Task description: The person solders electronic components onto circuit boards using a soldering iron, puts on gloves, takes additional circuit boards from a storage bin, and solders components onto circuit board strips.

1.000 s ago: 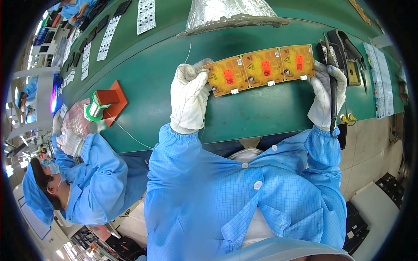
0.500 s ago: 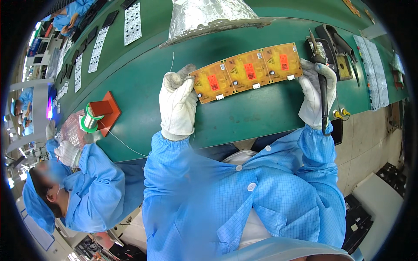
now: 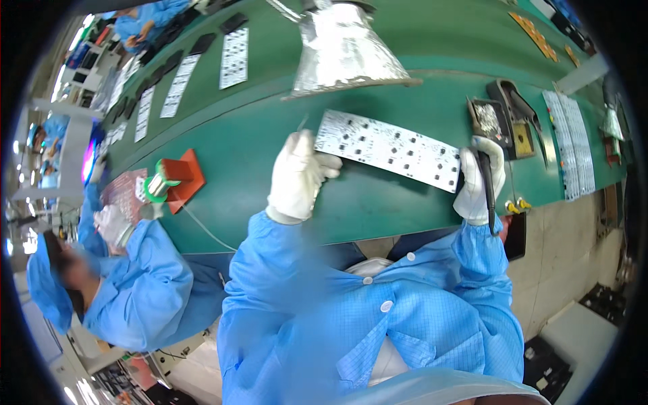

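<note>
A long circuit board point(image 3: 391, 152) is tilted over the bench, its white side with rows of small black parts facing up. My gloved right hand point(image 3: 480, 181) grips its right end and also holds a black soldering iron point(image 3: 487, 185), handle and cord hanging down past the wrist. At the board's left end is my gloved left hand point(image 3: 300, 175), fingers curled, with thin solder wire point(image 3: 303, 122) sticking up from them. I cannot tell whether these fingers touch the board. Left of them, a solder spool point(image 3: 156, 185) sits on an orange-red stand point(image 3: 187, 181).
A foil-covered hood point(image 3: 351, 54) hangs beyond the board. To the right are a soldering iron stand point(image 3: 516, 111) and long white strips point(image 3: 570, 145). More white boards point(image 3: 234, 59) lie along the far left. A co-worker point(image 3: 135, 283) in blue sits at left.
The board has been turned over from its yellow-brown side to its white side, and now slopes down to the right. My left hand has moved right and come off its former grip.
</note>
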### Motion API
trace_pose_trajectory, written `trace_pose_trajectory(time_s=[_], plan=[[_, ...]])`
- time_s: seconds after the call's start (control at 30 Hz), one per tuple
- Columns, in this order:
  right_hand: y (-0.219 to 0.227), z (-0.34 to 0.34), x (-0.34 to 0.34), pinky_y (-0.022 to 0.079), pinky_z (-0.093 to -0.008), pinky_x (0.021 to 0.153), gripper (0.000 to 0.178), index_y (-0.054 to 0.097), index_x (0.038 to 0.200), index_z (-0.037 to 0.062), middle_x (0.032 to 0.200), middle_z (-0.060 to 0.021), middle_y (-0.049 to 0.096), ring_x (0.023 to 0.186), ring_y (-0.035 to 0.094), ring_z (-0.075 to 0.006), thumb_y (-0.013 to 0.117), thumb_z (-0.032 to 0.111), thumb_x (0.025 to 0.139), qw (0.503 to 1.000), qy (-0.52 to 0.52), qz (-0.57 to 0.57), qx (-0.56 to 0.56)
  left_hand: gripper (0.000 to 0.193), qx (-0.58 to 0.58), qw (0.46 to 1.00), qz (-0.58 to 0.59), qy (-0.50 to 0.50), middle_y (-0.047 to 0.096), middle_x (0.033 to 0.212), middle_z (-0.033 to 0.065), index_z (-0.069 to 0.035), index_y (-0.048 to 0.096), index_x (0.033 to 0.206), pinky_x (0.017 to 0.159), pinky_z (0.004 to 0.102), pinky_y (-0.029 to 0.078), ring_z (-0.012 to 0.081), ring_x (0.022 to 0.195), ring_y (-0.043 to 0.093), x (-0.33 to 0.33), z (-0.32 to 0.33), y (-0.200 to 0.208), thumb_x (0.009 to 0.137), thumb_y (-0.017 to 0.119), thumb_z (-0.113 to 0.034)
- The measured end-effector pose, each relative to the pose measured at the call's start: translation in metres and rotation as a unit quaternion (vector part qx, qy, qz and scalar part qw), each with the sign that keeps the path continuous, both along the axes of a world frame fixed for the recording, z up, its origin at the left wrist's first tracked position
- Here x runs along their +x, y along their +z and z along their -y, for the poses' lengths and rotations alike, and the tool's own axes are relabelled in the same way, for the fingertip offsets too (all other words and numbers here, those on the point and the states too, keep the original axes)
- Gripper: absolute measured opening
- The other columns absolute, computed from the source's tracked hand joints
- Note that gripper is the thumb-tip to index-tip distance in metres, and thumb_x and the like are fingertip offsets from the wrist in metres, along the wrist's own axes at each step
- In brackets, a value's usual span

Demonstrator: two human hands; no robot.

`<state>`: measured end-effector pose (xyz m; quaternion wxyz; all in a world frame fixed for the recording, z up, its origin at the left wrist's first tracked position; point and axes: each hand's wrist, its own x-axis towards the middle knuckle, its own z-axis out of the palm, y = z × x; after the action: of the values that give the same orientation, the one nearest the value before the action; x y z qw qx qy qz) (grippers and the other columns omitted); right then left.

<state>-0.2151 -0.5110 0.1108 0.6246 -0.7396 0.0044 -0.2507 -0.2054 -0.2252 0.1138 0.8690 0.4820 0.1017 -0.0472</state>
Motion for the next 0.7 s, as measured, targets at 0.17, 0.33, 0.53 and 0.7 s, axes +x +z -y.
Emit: trace_pose_trajectory(time_s=[0.17, 0.33, 0.53, 0.7], plan=[[0.001, 0.001, -0.001, 0.05, -0.0273, 0.073, 0.021, 0.057, 0.108, -0.0011, 0.095, -0.0078, 0.063, 0.081, 0.061, -0.0143, 0.062, 0.007, 0.089, 0.997, 0.029, 0.012, -0.069, 0.036, 0.119, 0.992, 0.024, -0.031, 0.058, 0.08, 0.0129, 0.0, 0.046, 0.105, 0.05, 0.0271, 0.046, 0.018, 0.056, 0.057, -0.003, -0.01, -0.01, 0.089, 0.066, -0.026], [-0.004, -0.003, 0.002, 0.05, -0.0256, 0.065, 0.02, 0.058, 0.11, 0.002, 0.084, -0.0072, 0.063, 0.072, 0.06, -0.0113, 0.06, 0.012, 0.093, 0.996, 0.052, -0.051, 0.048, 0.029, 0.151, 0.987, -0.036, 0.046, 0.059, 0.081, 0.0144, 0.005, 0.049, 0.104, 0.046, 0.0272, 0.047, 0.0202, 0.054, 0.058, -0.029, -0.047, 0.008, 0.088, 0.06, -0.017], [-0.003, 0.0, 0.001, 0.048, -0.0258, 0.067, 0.022, 0.057, 0.113, 0.0011, 0.085, -0.0075, 0.063, 0.071, 0.059, -0.0119, 0.057, 0.012, 0.094, 0.996, 0.06, -0.054, 0.033, 0.025, 0.122, 0.975, 0.026, 0.185, 0.056, 0.095, 0.0123, -0.004, 0.044, 0.11, 0.051, 0.0295, 0.05, 0.0239, 0.065, 0.062, -0.046, -0.156, 0.01, 0.087, 0.054, -0.009], [-0.005, 0.0, 0.002, 0.048, -0.026, 0.066, 0.022, 0.059, 0.108, 0.0002, 0.085, -0.0067, 0.063, 0.072, 0.059, -0.0125, 0.058, 0.015, 0.093, 0.998, 0.043, -0.053, 0.011, 0.007, 0.148, 0.935, 0.184, 0.265, 0.061, 0.082, 0.0104, -0.011, 0.073, 0.07, 0.081, 0.0381, 0.049, 0.0287, 0.092, 0.056, 0.031, -0.16, -0.019, 0.068, 0.074, -0.018]])
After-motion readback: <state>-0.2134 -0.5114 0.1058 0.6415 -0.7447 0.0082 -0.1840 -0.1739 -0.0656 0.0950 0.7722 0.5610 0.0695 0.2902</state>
